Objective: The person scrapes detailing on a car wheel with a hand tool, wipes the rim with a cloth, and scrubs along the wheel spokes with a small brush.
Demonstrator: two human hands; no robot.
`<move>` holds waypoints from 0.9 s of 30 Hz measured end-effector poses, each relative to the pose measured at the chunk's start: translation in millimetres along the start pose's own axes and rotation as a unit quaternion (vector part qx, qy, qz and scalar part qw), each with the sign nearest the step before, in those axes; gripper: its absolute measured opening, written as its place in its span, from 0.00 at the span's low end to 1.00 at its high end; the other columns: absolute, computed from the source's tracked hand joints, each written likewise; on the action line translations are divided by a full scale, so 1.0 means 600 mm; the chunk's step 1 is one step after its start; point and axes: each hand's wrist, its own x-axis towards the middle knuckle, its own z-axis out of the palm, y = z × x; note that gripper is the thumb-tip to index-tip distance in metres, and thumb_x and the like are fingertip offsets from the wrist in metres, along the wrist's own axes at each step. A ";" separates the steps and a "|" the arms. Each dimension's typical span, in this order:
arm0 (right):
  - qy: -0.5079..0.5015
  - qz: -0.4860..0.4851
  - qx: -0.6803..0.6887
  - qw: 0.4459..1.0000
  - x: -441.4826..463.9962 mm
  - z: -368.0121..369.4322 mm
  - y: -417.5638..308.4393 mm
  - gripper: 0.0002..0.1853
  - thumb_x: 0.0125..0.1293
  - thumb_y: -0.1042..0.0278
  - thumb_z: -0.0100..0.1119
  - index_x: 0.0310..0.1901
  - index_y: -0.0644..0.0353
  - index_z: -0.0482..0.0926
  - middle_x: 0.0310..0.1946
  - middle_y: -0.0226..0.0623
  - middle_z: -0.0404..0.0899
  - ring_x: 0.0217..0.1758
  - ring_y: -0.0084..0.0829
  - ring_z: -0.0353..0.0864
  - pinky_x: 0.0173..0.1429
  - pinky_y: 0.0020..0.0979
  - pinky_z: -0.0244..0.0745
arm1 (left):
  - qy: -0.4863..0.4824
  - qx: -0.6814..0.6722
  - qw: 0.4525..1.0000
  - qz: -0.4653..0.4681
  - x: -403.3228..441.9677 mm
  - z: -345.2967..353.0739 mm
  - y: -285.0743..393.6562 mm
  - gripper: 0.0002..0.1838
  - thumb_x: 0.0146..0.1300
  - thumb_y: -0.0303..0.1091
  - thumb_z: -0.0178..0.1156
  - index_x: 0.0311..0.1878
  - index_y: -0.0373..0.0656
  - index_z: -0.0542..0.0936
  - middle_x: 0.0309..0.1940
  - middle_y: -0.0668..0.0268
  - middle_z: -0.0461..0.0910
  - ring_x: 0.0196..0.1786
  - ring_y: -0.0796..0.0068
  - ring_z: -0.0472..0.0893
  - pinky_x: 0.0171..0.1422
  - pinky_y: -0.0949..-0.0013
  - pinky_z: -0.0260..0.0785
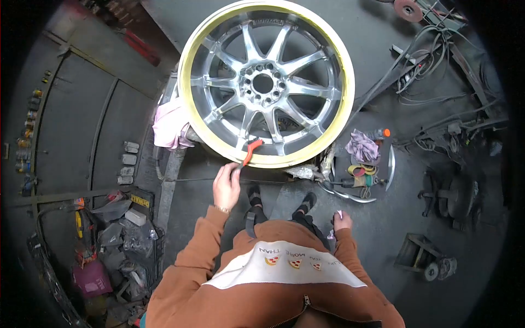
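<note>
My left hand [226, 187] is closed around the dark end of a small brush [252, 151] with a red-orange body. The brush's dark bristles are at the lower inner rim of a silver multi-spoke wheel rim [295, 85], whose outer lip is covered in yellow. Whether the bristles touch the metal, I cannot tell. Down at my right side, my right hand [343, 221] is closed on a pale pinkish cloth [331, 234], of which only small bits show. The wheel lies face up in front of me on a stand that is mostly hidden.
A pink cloth [170, 124] hangs left of the wheel. On the right, a tray [391, 164] carries a crumpled lilac cloth [363, 146], an orange-capped bottle [378, 133] and tape rolls. Cables [432, 57] spread at upper right. An open toolbox [141, 205] is at lower left.
</note>
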 end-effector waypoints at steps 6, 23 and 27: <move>-0.024 0.047 0.023 0.998 -0.066 0.015 -0.059 0.16 0.61 0.57 0.54 0.37 0.65 0.79 0.32 0.56 0.80 0.41 0.57 0.79 0.45 0.45 0.72 | -0.094 0.104 0.988 0.072 0.062 0.033 -0.039 0.11 0.59 0.26 0.57 0.45 0.39 0.80 0.31 0.54 0.74 0.37 0.52 0.77 0.43 0.57 0.71; -0.007 0.073 0.080 0.994 -0.155 0.021 -0.138 0.10 0.66 0.71 0.51 0.36 0.72 0.76 0.26 0.37 0.78 0.30 0.31 0.84 0.32 0.30 0.81 | -0.204 0.125 0.968 0.077 0.077 0.024 -0.053 0.19 0.53 0.23 0.53 0.51 0.40 0.76 0.34 0.49 0.71 0.36 0.49 0.78 0.43 0.52 0.73; -0.012 0.105 0.089 0.990 -0.150 0.023 -0.137 0.10 0.66 0.71 0.51 0.36 0.72 0.75 0.29 0.40 0.79 0.29 0.31 0.84 0.34 0.30 0.82 | -0.200 0.138 0.969 0.053 0.086 0.010 -0.048 0.17 0.53 0.22 0.53 0.48 0.40 0.77 0.34 0.50 0.71 0.37 0.49 0.78 0.44 0.53 0.73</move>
